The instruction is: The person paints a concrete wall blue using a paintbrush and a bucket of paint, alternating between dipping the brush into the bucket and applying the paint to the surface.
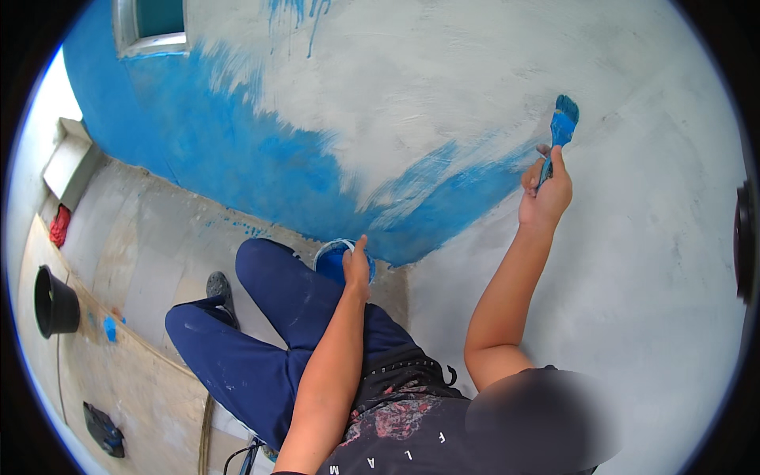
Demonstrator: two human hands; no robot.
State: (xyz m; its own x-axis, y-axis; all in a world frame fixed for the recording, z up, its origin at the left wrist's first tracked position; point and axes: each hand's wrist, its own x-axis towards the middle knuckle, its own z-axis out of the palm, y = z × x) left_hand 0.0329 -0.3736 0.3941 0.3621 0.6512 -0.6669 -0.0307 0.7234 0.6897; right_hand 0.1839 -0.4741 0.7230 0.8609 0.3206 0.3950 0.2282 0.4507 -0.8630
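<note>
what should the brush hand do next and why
Probably bring the brush in the right hand leftward over the streaky blue strokes, since pale wall shows between them. The left hand holds the bucket of blue paint nearby.

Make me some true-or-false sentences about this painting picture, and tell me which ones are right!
1. The right hand holds the paintbrush. True.
2. The left hand holds the paintbrush too. False: it holds the paint bucket.
3. The paint on the paintbrush is red. False: it is blue.
4. A black bucket is near the picture's left edge. True.
5. The wall is blue all over. False: large parts are pale and bare of blue.
6. The trousers are dark blue. True.
</note>
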